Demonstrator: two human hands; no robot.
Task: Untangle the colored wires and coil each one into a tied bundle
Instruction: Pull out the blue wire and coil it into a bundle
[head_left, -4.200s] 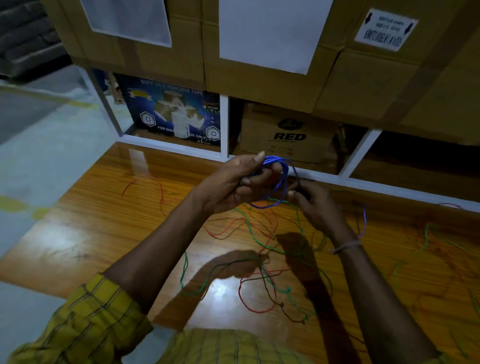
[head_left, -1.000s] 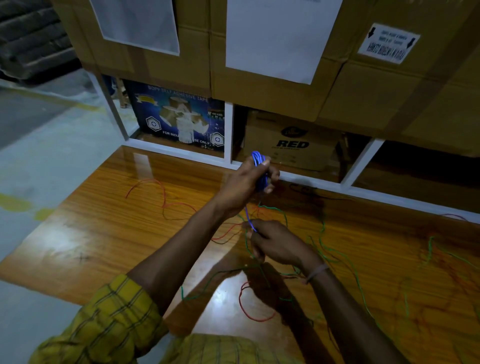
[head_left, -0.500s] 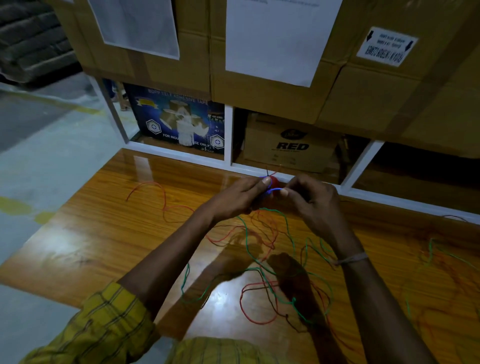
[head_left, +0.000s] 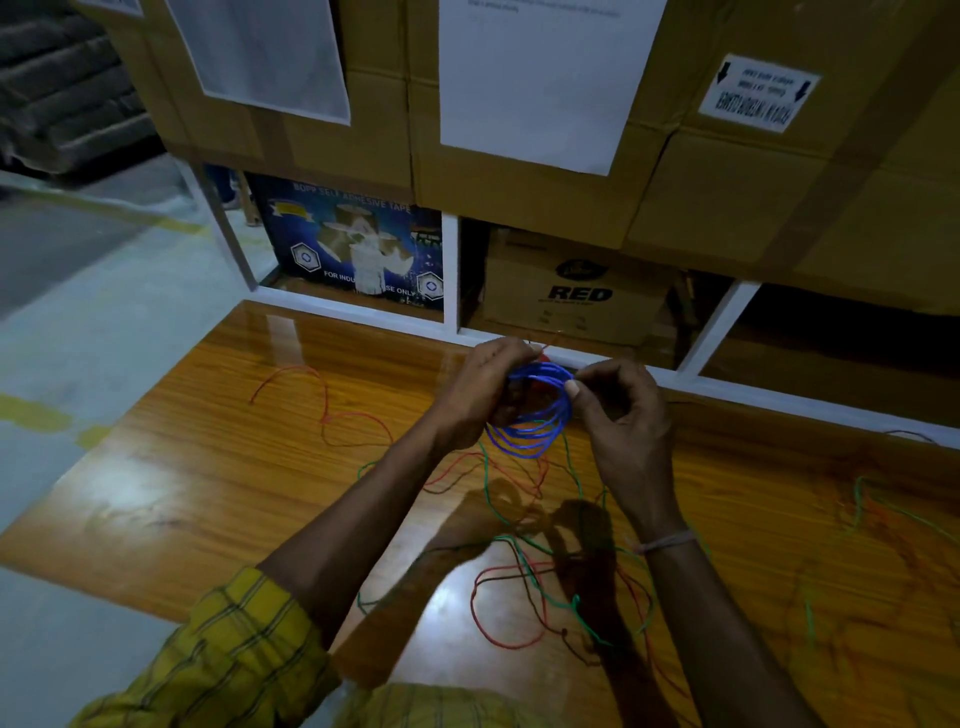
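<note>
The left hand (head_left: 485, 395) curls its fingers round the left side of a blue wire coil (head_left: 535, 410), and the right hand (head_left: 621, 410) pinches the coil's right rim between thumb and forefinger. So the coil hangs between the two hands, held up above the wooden table (head_left: 208, 467) near its far edge, with its loops sagging below the knuckles (how many turns it has cannot be counted, as they overlap). There is one blue coil.

Below the hands, loose wires lie on the table: a tangle of green wires (head_left: 524, 551) and red wires (head_left: 493, 613) crossing each other in front of the person, their number not separable. One red wire (head_left: 322, 410) lies apart to the left, and fainter green and red strands (head_left: 857, 499) lie at the right side.

Behind the table stand a white shelf frame (head_left: 451, 270), one blue tape box (head_left: 358, 249) and one carton marked RED (head_left: 576, 291).
</note>
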